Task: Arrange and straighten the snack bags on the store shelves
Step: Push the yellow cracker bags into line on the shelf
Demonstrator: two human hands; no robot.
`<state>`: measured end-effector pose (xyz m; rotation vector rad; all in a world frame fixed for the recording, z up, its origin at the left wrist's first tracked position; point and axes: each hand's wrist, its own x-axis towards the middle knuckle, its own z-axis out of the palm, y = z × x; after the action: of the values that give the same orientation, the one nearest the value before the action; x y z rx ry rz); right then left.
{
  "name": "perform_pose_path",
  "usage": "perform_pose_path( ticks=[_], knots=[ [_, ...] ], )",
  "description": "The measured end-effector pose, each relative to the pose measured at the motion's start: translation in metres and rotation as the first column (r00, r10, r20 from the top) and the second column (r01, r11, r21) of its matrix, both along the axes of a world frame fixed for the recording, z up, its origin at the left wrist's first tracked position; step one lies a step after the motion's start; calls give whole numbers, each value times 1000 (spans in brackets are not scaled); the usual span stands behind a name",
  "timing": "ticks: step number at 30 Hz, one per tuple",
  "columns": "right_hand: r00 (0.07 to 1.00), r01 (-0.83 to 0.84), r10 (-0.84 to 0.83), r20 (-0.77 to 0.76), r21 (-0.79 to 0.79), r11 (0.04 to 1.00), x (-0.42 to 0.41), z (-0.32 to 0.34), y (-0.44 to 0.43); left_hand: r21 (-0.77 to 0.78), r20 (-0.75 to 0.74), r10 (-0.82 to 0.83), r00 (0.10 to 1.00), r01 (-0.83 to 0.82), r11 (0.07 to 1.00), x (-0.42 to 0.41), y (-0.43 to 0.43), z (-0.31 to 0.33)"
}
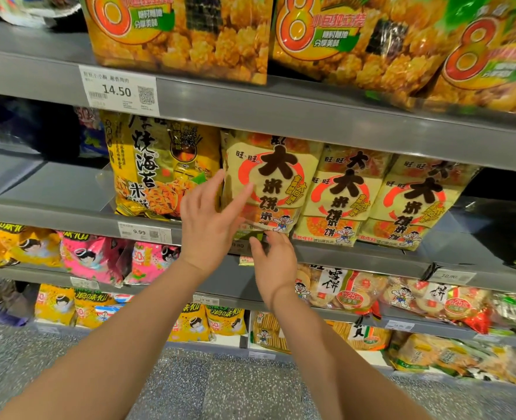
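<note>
A cream and red rice cracker bag (276, 174) stands at the left of a row of three like bags on the middle shelf (357, 256). My left hand (209, 219) lies with spread fingers against that bag's left edge and lower front. My right hand (273, 262) pinches the bag's bottom edge from below. To its right stand two matching bags, the nearer one (341, 195) and the far one (411, 204). A yellow seaweed cracker bag (156, 168) stands just left of my left hand.
The shelf above carries large orange snack bags (184, 34) and a 14.50 price tag (118, 90). Lower shelves hold pink bags (96, 256), yellow bags (56, 301) and round cracker packs (347, 291). The middle shelf's left part (53, 183) is bare. Speckled floor lies below.
</note>
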<state>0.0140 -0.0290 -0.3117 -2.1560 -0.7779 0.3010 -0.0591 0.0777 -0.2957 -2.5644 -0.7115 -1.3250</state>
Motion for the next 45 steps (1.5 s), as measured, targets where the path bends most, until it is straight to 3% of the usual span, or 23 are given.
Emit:
perform_pose_path(
  ticks=[3, 8, 11, 15, 27, 29, 31, 33, 35, 38, 42, 45],
  knots=[
    [1000, 22, -22, 15, 3, 1000, 5, -3, -6, 111, -168, 50, 985, -32, 993, -2, 11, -4],
    [999, 16, -18, 37, 64, 998, 4, -4, -3, 133, -320, 38, 946, 5, 991, -4, 21, 4],
    [1000, -26, 26, -1, 109, 994, 0, -3, -1, 142, -310, 44, 950, 0, 990, -2, 27, 6],
    [992, -129, 130, -7, 35, 991, -2, -1, 0, 137, -278, 45, 959, -7, 991, 4, 29, 3],
    [931, -174, 206, 301, -129, 976, 3, -2, -6, 119, -282, 47, 958, -14, 993, 7, 24, 3],
    [931, -144, 156, 331, -60, 988, 2, -3, -12, 105, -288, 33, 957, -2, 994, 5, 20, 0],
    [907, -127, 68, 415, 116, 985, -1, -3, -17, 107, -286, 17, 958, 15, 994, 0, 19, 2],
    [858, -95, -65, 509, 282, 955, 2, 2, -16, 123, -281, 7, 960, 29, 992, -4, 21, 8],
    [800, -59, -152, 580, 329, 943, 10, 13, -11, 127, -270, 0, 963, 36, 991, -6, 24, 18],
    [758, -29, -115, 642, 209, 978, 20, 32, -5, 116, -301, -10, 954, 47, 992, -3, 23, 32],
    [802, -49, 15, 597, 40, 998, 26, 37, -2, 107, -368, -10, 930, 53, 993, 0, 20, 40],
    [807, -69, 56, 588, 0, 998, 26, 29, 2, 108, -405, 0, 914, 48, 993, 1, 21, 38]
  ],
)
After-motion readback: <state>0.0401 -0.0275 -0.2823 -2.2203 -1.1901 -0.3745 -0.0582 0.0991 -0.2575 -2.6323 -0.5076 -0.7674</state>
